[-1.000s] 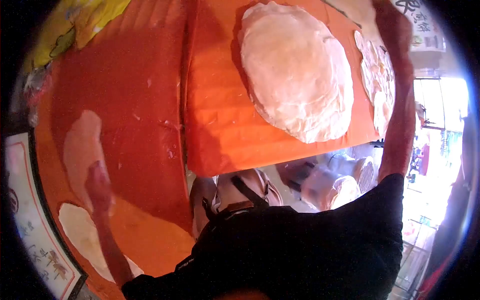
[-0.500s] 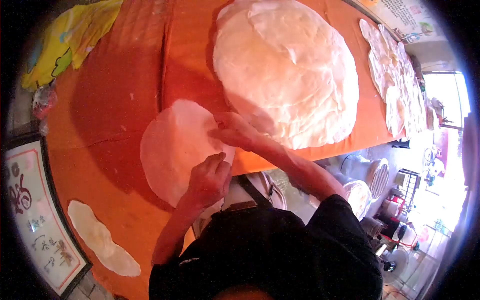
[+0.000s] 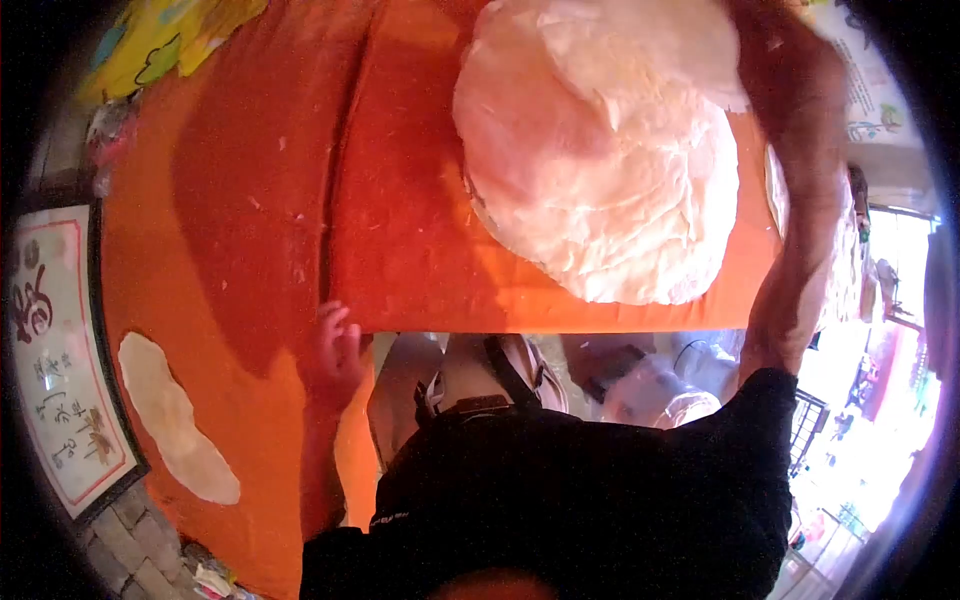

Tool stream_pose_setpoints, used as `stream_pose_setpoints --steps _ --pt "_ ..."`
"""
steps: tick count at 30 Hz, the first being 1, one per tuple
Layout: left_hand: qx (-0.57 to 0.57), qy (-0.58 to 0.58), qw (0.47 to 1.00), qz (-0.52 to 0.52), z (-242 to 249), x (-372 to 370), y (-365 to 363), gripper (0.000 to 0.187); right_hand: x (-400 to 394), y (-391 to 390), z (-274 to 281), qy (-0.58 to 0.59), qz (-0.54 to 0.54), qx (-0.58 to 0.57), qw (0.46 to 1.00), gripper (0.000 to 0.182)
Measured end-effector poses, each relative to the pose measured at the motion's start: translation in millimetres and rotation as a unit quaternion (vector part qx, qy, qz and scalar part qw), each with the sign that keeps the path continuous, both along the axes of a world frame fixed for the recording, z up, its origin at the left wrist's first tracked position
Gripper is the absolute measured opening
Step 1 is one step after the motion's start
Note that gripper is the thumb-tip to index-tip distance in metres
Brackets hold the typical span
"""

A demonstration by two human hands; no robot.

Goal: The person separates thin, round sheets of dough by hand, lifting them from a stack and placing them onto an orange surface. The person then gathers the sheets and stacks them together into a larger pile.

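Note:
My left hand [image 3: 338,352] is at the near edge of the orange cloth-covered table [image 3: 400,270], fingers loosely apart with nothing in them. My right arm stretches far forward along the right side. The right hand [image 3: 778,40] is dark and blurred at the top edge, its fingers not readable. Beside it, a thin pale dough sheet [image 3: 690,50] overlaps the far end of a big round stack of dough sheets [image 3: 600,200]. Whether the right hand grips that sheet cannot be made out. A long narrow dough piece [image 3: 178,420] lies on the cloth at the left.
A framed sign with handwritten characters [image 3: 65,350] borders the table at the left. A yellow patterned cloth [image 3: 175,45] lies at the upper left. More dough sheets [image 3: 778,190] show partly behind my right arm. Below the table edge are containers [image 3: 655,395].
The round dough sheet that lay under both hands is no longer in front of me; a sheet now overlaps the stack's far side. My right arm has swung forward and right. My left hand has moved left.

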State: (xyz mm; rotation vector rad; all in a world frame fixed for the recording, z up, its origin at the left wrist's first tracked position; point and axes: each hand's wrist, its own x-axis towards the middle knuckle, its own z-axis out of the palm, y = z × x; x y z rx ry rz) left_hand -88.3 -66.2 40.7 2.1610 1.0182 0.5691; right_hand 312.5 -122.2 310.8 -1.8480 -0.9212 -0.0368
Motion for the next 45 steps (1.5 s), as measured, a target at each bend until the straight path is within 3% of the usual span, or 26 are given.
stream_pose_setpoints --steps 1,2,3,4,5,6,7,9,11,14,15,17,21,24,25,28,30,31,34,38,42,45 --pt "-0.023 0.018 0.999 0.024 -4 -16 7 0.027 0 4 -11 0.03 -0.034 -0.024 0.999 0.023" --pt "-0.092 -0.013 0.995 0.024 -29 -41 21 0.027 25 -14 -55 -0.261 -0.002 -0.177 0.949 0.025" --pt "-0.162 -0.042 0.985 0.029 -69 -76 32 0.027 39 -30 -98 -0.524 0.034 -0.306 0.794 0.031" --pt "-0.144 -0.025 0.989 0.036 -70 -100 33 0.028 36 -29 -134 -0.438 0.058 -0.398 0.804 0.029" --pt "-0.127 -0.007 0.991 0.043 -70 -125 33 0.028 20 -36 -160 -0.347 0.101 -0.388 0.848 0.029" --pt "-0.029 0.076 0.996 0.043 -44 -123 48 0.029 42 -55 -225 -0.337 0.165 -0.388 0.842 0.032" --pt "0.008 0.123 0.99 0.073 -44 -144 58 0.03 47 -74 -270 -0.266 0.2 -0.458 0.824 0.045" --pt "0.031 0.163 0.974 0.157 -65 -198 77 0.032 -3 -84 -301 -0.33 0.2 -0.431 0.815 0.048" --pt "0.096 0.184 0.951 0.228 -67 -257 88 0.031 -72 -63 -282 -0.248 0.227 -0.432 0.837 0.045" --pt "0.105 0.237 0.932 0.255 -79 -346 121 0.044 -151 -42 -264 -0.136 0.237 -0.458 0.846 0.039" --pt "0.132 0.263 0.912 0.285 -81 -363 130 0.042 -172 -26 -253 -0.051 0.308 -0.434 0.845 0.037" --pt "0.186 0.319 0.866 0.339 -69 -384 139 0.038 -195 -15 -255 -0.088 0.343 -0.425 0.833 0.035" --pt "0.309 0.325 0.832 0.328 -107 -439 168 0.029 -245 9 -260 -0.179 0.416 -0.331 0.828 0.033" --pt "0.228 0.436 0.825 0.277 -100 -439 183 0.03 -287 38 -253 -0.163 0.446 -0.333 0.815 0.031" --pt "0.216 0.435 0.833 0.263 -99 -445 186 0.027 -293 42 -264 -0.157 0.48 -0.272 0.819 0.032" --pt "0.207 0.417 0.853 0.236 -90 -468 196 0.021 -334 67 -247 -0.126 0.502 -0.401 0.756 0.033" --pt "0.223 0.391 0.861 0.235 -73 -469 198 0.016 -356 79 -249 -0.097 0.527 -0.325 0.779 0.034" --pt "0.23 0.311 0.879 0.277 -62 -463 200 0.014 -365 82 -256 -0.078 0.532 -0.314 0.783 0.033" --pt "0.204 0.328 0.86 0.333 -55 -465 221 0.016 -394 96 -261 -0.069 0.55 -0.272 0.787 0.028" --pt "0.324 0.265 0.859 0.295 -78 -459 229 0.026 -419 109 -255 -0.082 0.58 -0.209 0.783 0.024" --pt "0.347 0.309 0.823 0.327 -97 -446 232 0.03 -429 113 -258 -0.091 0.583 -0.227 0.775 0.024" --pt "0.341 0.297 0.834 0.316 -98 -438 245 0.03 -436 113 -262 -0.082 0.601 -0.217 0.764 0.025"
